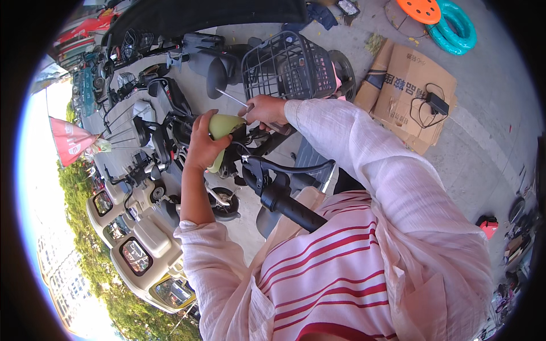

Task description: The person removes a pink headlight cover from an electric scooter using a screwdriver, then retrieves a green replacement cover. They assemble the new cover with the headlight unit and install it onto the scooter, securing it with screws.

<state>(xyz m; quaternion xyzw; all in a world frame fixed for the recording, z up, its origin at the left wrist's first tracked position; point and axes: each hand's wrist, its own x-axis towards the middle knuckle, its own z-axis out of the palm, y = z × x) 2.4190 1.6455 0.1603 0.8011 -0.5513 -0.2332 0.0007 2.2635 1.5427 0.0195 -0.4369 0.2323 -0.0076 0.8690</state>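
**Left hand point(206, 145) on a pale green, rounded plastic shell point(225, 124); right hand point(266, 112) around a slim tool with a silver metal shaft point(232, 98)**

Nearest, at 5 to 6 o'clock, is the person's white shirt with red stripes point(324, 273), under a loose, pale pink, long-sleeved overshirt point(364, 142). Just off the centre of the view, toward 5 o'clock, a ribbed black handlebar grip point(296, 211) slants upward, with a curved black brake lever point(301, 169) beside it.

Beyond them, between 10 and 11 o'clock, sits the shell. The left hand is partly open and curved about it, thumb across its near face and fingers along its 9 o'clock side. The right hand, at 12 o'clock, is closed in a fist just beside the shell; the tool's shaft leaves the fist toward 10 o'clock. Whether its tip touches the dark oval mirror-like piece point(216, 77) there, I cannot tell.

Farther off at 12 o'clock stands a black plastic lattice basket point(290, 65). At 2 o'clock a flattened brown cardboard box point(401, 105) lies on the grey pavement point(483, 148), bearing a black, brick-shaped adapter with a cable point(437, 103). Past it, between 1 and 2 o'clock, are shiny teal rings point(453, 42) and a round orange disc with holes point(420, 8).

Farther still, a beige, boxy vehicle point(153, 237) stands at 8 o'clock, and leafy green trees point(85, 227) rise behind it.
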